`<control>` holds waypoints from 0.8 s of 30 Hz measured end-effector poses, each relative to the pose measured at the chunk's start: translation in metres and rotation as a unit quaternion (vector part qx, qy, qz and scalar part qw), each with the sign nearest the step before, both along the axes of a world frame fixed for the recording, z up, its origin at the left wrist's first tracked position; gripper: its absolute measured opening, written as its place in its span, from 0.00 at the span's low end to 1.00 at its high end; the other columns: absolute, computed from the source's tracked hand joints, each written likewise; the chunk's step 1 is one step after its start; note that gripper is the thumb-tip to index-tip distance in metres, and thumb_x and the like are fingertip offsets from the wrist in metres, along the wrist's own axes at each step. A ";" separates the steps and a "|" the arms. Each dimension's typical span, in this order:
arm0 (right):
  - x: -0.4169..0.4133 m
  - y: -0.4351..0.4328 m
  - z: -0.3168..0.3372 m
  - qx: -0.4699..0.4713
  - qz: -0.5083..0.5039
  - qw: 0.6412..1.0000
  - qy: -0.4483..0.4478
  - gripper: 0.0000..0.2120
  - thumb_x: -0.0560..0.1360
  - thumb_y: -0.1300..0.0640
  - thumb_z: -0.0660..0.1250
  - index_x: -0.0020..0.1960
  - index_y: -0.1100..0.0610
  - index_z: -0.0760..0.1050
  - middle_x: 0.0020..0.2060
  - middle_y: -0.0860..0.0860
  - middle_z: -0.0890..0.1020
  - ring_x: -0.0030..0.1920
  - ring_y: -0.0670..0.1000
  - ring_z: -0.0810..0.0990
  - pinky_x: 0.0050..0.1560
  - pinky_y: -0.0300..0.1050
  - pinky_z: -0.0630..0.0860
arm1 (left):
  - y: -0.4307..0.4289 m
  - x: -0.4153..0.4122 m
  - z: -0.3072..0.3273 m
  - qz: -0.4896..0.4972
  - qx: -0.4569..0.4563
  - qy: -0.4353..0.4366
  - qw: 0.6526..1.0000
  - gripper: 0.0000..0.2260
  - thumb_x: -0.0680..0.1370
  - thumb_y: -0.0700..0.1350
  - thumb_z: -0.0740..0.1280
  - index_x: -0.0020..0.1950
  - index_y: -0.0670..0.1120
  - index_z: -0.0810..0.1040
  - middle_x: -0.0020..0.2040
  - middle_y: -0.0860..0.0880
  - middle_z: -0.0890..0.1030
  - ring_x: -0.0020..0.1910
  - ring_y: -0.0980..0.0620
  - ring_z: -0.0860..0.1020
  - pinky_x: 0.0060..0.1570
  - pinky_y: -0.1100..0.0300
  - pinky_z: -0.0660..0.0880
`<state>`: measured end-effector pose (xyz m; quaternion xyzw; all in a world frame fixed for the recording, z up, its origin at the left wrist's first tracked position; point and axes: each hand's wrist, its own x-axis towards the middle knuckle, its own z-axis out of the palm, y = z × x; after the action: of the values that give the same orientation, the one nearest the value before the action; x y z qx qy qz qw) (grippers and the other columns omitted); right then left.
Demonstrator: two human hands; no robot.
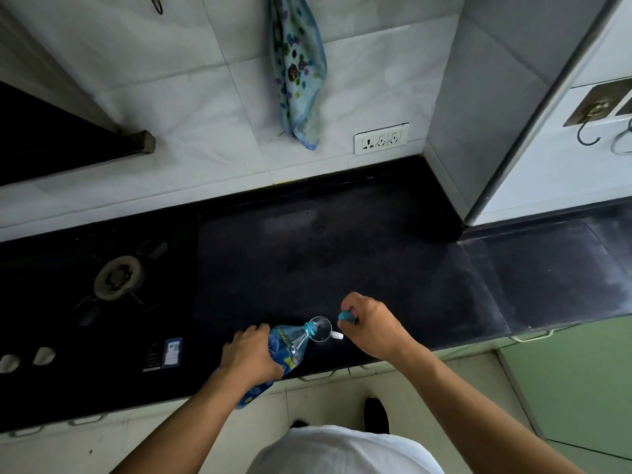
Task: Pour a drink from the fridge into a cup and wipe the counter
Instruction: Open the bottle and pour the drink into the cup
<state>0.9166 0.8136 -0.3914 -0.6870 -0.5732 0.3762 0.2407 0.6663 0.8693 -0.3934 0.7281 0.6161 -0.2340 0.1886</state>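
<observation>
My left hand (249, 354) grips a blue-labelled plastic bottle (286, 343), tilted so that its open neck rests over the rim of a small clear glass cup (322, 328). The cup stands on the black counter (342, 254) near its front edge and has a white handle on its right side. My right hand (372, 325) is just right of the cup, fingers closed around the bottle's blue cap (346, 316). A blue patterned cloth (298, 73) hangs on the tiled wall above the counter.
A gas hob (118, 277) with one burner and two knobs fills the counter's left part. A wall socket (381, 138) sits below the cloth. A grey column (485, 107) juts out at the right, with hooks (588, 131) beyond it.
</observation>
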 end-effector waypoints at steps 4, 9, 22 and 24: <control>0.002 -0.001 -0.001 -0.004 0.003 1.000 0.000 0.07 0.76 0.55 0.69 0.51 0.53 0.73 0.43 0.50 0.78 0.35 0.45 0.75 0.31 0.33 0.72 | -0.001 -0.002 -0.002 0.019 -0.002 -0.019 1.000 0.37 0.61 0.58 0.77 0.67 0.51 0.69 0.64 0.51 0.74 0.64 0.47 0.74 0.60 0.50 0.75; 0.002 -0.001 -0.002 -0.009 0.005 1.000 -0.003 0.07 0.76 0.55 0.69 0.50 0.52 0.72 0.43 0.50 0.78 0.35 0.45 0.75 0.31 0.34 0.71 | -0.002 -0.004 -0.002 0.053 0.007 -0.044 0.998 0.31 0.61 0.59 0.77 0.59 0.51 0.72 0.61 0.50 0.76 0.61 0.47 0.75 0.58 0.50 0.77; 0.002 0.000 -0.004 -0.016 0.019 1.000 -0.014 0.06 0.76 0.55 0.68 0.50 0.51 0.71 0.43 0.50 0.78 0.34 0.44 0.74 0.29 0.33 0.70 | -0.006 -0.005 -0.006 0.080 -0.008 -0.070 0.994 0.31 0.60 0.59 0.77 0.58 0.51 0.72 0.60 0.50 0.76 0.60 0.48 0.76 0.56 0.51 0.78; 0.001 0.000 -0.005 -0.016 0.023 0.999 -0.015 0.06 0.76 0.55 0.68 0.51 0.52 0.72 0.44 0.50 0.78 0.34 0.45 0.75 0.30 0.34 0.71 | -0.006 -0.006 -0.005 0.085 -0.008 -0.079 0.993 0.30 0.60 0.59 0.77 0.56 0.51 0.72 0.59 0.51 0.77 0.58 0.48 0.77 0.56 0.51 0.78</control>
<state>0.9171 0.8139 -0.3964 -0.6828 -0.5864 0.3805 0.2124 0.6605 0.8638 -0.3987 0.6877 0.6572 -0.1633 0.2618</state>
